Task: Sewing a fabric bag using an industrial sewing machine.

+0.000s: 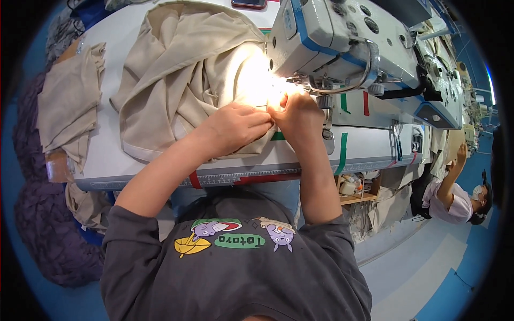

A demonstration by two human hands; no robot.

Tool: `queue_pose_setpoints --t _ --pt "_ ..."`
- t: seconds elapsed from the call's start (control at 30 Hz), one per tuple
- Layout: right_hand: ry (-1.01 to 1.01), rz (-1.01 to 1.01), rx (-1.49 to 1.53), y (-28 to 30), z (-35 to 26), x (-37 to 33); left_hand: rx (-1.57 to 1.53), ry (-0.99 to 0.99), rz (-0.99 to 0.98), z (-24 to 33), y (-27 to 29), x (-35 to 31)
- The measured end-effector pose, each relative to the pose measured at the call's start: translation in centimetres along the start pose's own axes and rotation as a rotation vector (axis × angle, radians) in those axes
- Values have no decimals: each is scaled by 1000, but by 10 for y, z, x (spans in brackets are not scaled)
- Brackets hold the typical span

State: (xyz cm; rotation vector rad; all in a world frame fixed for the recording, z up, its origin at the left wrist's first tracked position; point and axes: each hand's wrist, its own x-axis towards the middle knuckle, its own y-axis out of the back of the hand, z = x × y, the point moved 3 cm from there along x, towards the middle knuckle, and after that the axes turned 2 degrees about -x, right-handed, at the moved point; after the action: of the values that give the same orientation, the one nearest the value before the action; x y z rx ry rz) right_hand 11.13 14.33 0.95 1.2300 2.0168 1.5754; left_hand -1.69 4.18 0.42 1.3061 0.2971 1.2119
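Observation:
A large piece of beige fabric [166,80] lies bunched and folded on the white sewing table, left of a white and blue sewing machine [342,51]. Just in front of the machine's needle area, my left hand [238,127] is closed on the near edge of the fabric. Close beside it, my right hand [300,115] pinches the cloth with bent fingers, its fingertips almost touching the left ones. The bright machine lamp washes out the needle, the presser foot and the cloth around the fingertips.
A stack of beige cloth pieces [72,99] hangs over the table's left end. Dark purple cloth [56,235] is heaped beyond it. A phone [249,4] lies at the far edge. Under the table on the right is a wooden shelf [358,198]. Another person [452,200] works farther right.

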Motion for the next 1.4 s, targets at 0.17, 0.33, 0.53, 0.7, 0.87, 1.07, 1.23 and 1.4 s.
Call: queue_pose_setpoints --t 0.17,0.33,0.53,0.7,0.87,1.07,1.23,1.4 --pt "63 22 -65 -5 2 -5 -106 282 73 -10 1 5" --pt "12 -10 114 -2 11 -5 38 249 6 -11 -1 12" --pt "68 -38 -55 -2 3 -15 140 237 -55 -14 -8 13" --pt "138 -1 -69 2 -2 -31 150 102 -5 -10 -10 8" --pt "295 36 16 4 -2 -32 34 238 -77 -10 -6 10" --pt "391 41 114 7 -1 -34 69 195 -30 -15 -9 9" --pt "380 46 121 9 -3 -28 22 229 2 -20 -6 13" --pt "339 -8 75 4 3 -25 -76 235 87 -26 -4 18"
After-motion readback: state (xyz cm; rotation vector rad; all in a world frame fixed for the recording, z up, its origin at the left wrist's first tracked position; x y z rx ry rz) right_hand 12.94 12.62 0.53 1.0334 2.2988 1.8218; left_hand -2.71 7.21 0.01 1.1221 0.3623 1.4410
